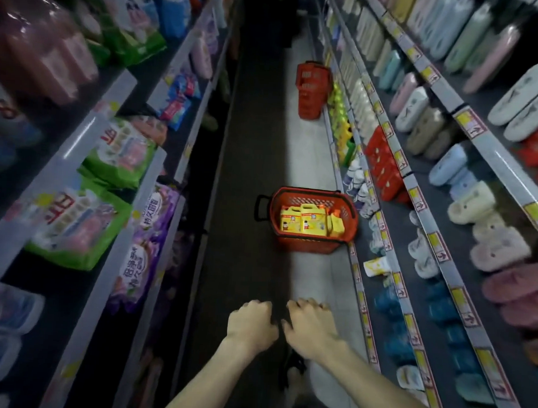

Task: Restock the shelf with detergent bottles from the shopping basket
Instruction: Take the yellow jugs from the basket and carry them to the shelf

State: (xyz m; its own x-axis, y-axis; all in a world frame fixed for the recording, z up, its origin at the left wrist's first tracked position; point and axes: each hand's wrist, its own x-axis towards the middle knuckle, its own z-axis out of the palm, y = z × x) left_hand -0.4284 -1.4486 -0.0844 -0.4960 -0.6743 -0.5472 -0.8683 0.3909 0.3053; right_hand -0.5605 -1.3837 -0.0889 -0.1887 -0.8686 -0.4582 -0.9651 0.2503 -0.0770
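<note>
Red basket (309,235) of yellow detergent bottles (303,224)

Narrow aisle floor (257,148) between two shelf runs: bagged goods (78,227) on the left shelves, slippers (501,245) on the right shelves. On the floor ahead, close against the right-hand shelf (355,268), a shopping basket (306,238) with detergent bottles (303,223) upright inside. Farther down the aisle, a stack of baskets (311,89), also beside the right shelves. Nearest the camera, left hand (251,325) and right hand (310,327) side by side, well short of the shopping basket
</note>
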